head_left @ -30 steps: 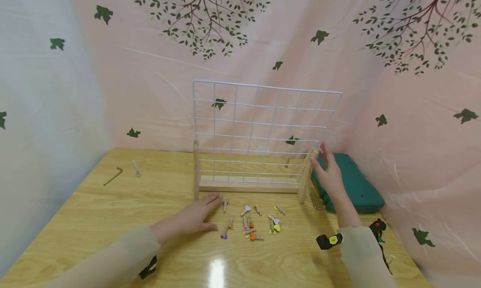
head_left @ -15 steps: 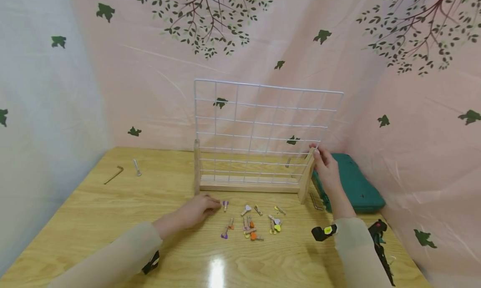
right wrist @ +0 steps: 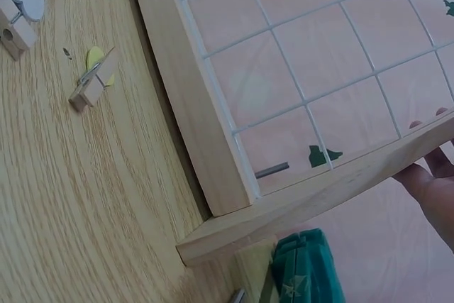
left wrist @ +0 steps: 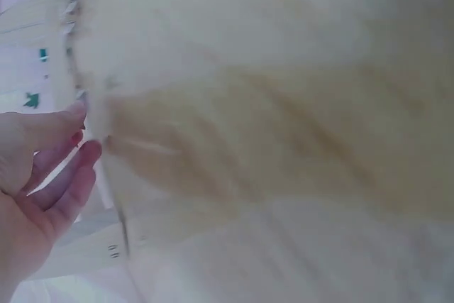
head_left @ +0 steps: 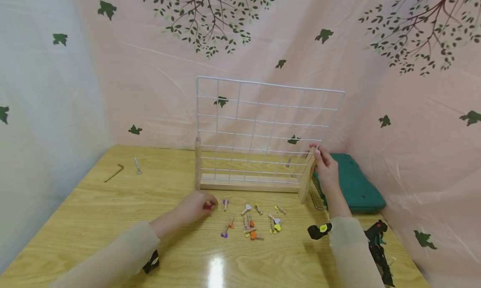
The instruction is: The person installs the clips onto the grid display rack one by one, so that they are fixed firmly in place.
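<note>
A white wire grid (head_left: 255,101) rises from a wooden stand (head_left: 249,188) with a side post at each end. My right hand (head_left: 327,171) grips the top of the right post (right wrist: 340,196), its fingertips showing on the far side in the right wrist view. Low over the table left of the stand's front, my left hand (head_left: 193,207) pinches a small clothespin (head_left: 208,205) with a bit of red, mostly hidden by the fingers. Small clothespins with coloured hearts lie in front of the stand, among them a purple one (head_left: 225,204) and an orange one (head_left: 254,236).
A green case (head_left: 351,183) lies behind the right post, with a hex key (head_left: 315,201) beside it. At the table's left are another hex key (head_left: 114,173) and a bolt (head_left: 137,165). A black tool (head_left: 377,246) lies near the right edge. Printed cloth hangs behind.
My right hand has moved in from beside the right post and now grips its top. My left hand, flat on the table before, has curled, drawn slightly left and pinches the small clothespin.
</note>
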`<state>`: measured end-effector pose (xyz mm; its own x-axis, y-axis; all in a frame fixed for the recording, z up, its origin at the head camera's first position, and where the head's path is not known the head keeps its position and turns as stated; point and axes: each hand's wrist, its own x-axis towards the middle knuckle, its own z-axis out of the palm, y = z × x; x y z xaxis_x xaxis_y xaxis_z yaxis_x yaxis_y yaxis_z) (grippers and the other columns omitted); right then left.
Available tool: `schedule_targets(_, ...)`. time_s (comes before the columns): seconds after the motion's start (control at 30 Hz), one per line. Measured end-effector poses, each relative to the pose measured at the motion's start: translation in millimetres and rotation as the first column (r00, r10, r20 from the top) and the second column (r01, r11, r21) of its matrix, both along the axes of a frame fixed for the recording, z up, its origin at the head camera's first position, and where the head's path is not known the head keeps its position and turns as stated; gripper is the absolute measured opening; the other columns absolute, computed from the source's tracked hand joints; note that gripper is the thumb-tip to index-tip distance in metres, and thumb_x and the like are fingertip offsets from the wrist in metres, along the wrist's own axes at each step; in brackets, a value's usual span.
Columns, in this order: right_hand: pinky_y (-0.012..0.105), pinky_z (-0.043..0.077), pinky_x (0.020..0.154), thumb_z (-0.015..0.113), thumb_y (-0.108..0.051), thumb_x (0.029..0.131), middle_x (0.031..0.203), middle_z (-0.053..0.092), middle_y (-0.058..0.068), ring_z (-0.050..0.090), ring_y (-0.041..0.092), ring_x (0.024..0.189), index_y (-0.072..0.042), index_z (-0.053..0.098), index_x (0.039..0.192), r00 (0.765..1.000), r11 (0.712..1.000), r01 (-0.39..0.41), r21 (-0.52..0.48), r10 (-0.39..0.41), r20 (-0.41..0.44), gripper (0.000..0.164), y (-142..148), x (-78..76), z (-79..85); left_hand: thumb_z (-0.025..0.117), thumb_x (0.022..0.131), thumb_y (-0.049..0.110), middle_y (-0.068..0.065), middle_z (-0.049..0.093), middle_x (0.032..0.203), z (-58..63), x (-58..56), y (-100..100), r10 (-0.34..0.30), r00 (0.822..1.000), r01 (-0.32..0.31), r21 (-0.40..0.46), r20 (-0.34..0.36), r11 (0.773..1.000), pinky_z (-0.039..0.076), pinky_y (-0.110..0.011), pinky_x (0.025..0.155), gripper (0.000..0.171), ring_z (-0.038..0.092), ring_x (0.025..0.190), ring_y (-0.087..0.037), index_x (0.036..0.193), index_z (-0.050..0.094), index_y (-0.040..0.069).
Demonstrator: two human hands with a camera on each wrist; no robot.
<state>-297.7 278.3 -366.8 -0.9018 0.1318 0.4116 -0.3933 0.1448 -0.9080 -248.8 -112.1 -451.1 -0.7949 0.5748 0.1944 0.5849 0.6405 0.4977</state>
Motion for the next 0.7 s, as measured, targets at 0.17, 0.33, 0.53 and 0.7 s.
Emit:
schedule_targets(0.17,0.024,0.052,0.071,0.044,-0.02,0.093,0.113,0.057,-0.003,0.053,0.024,0.104,0.0,0.049,0.124,1.0,1.0,-0.008,-0.017,0.008,-0.008,0.037,-1,1.8,1.0,0.071,0.07,0.001,-0.002,0.06,0.081,16.5,1.0,-5,0.033,0.992,-0.051,0.14,0.124,0.989,0.048,-0.018,0.056,0.023,0.055,0.068,-0.009,0.092,0.064,0.005)
schedule_targets(0.33,0.024,0.051,0.07,0.045,-0.021,0.093,0.123,0.052,0.01,0.054,0.016,0.1,-0.006,0.052,0.124,1.0,1.0,-0.01,-0.012,0.01,0.004,0.035,-1,2.0,2.2,0.072,0.07,0.003,0.003,0.059,0.075,43.5,4.8,-14,0.069,0.996,-0.078,0.201,0.052,0.977,0.048,-0.019,0.057,0.018,0.053,0.067,-0.008,0.086,0.066,0.007)
schedule_targets(0.53,0.024,0.05,0.072,0.044,-0.021,0.094,0.129,0.047,0.016,0.052,0.018,0.105,-0.007,0.052,0.124,1.0,1.0,0.004,0.017,-0.004,0.006,0.034,-1,1.7,0.3,0.071,0.073,0.006,0.0,0.063,0.084,78.7,5.1,-27,0.149,0.985,-0.17,0.315,0.09,0.934,0.051,-0.019,0.067,0.014,0.06,0.077,-0.011,0.083,0.067,0.014)
schedule_targets(0.7,0.026,0.051,0.069,0.043,-0.022,0.094,0.128,0.047,0.015,0.049,0.028,0.103,-0.004,0.05,0.124,1.0,1.0,0.004,0.019,-0.004,0.003,0.036,-1,0.0,0.2,0.067,0.076,0.007,-0.007,0.067,0.09,108.2,-5.9,-39,0.233,0.964,-0.267,0.448,0.131,0.853,0.052,-0.02,0.068,0.012,0.063,0.079,-0.015,0.088,0.069,0.008)
